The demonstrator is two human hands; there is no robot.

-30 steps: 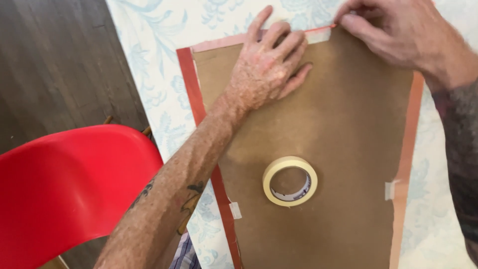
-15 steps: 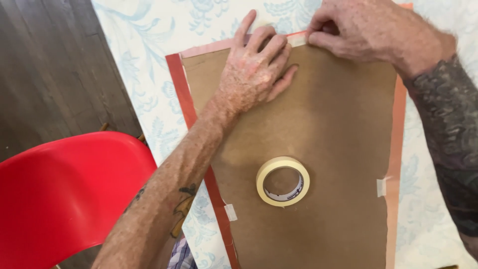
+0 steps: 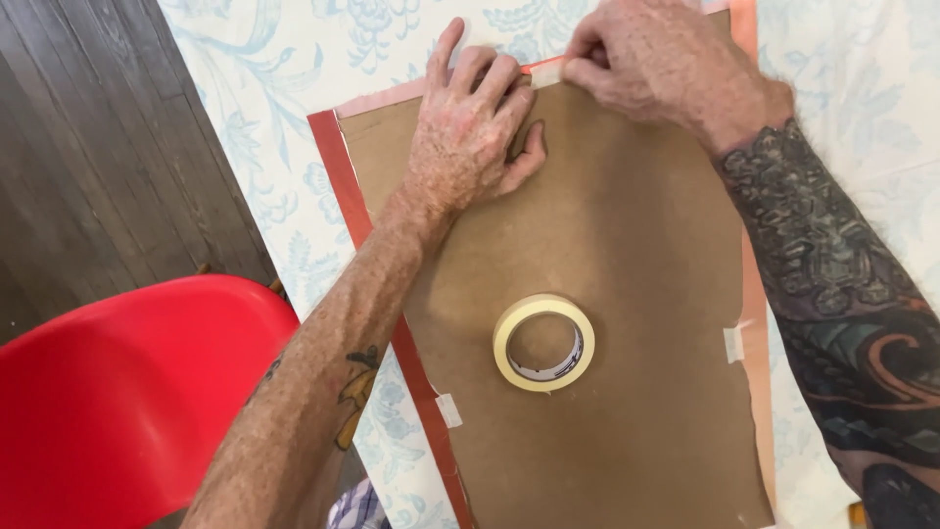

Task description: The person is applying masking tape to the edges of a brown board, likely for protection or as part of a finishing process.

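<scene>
left hand (image 3: 470,137) lies flat and spread on the brown backing board (image 3: 607,323), palm down near its far edge, gripping nothing, just pinning the board in place. right hand (image 3: 666,69) is at that far edge with its fingers (image 3: 578,67) pinched tight on a short tape strip (image 3: 544,71), pressing it where the board meets the red frame (image 3: 338,171) underneath. the board sits on the frame, which lies on the bench (image 3: 274,88) with its pale blue floral cloth, close to the bench's left edge.

what could go wrong, i reckon: if the flat hand eases off, the board could skate sideways and the strip would fix it crooked. the strip could also crease or grab only the board and miss the frame, since it's small and right on the seam.

room-wise, the tape roll (image 3: 544,343) sits loose mid-board, well apart from both hands. two small tape tabs (image 3: 447,409) hold the side edges. a red chair (image 3: 127,402) crowds the near left corner, dark floor (image 3: 98,147) beyond the left edge. there's more open cloth to the right.
</scene>
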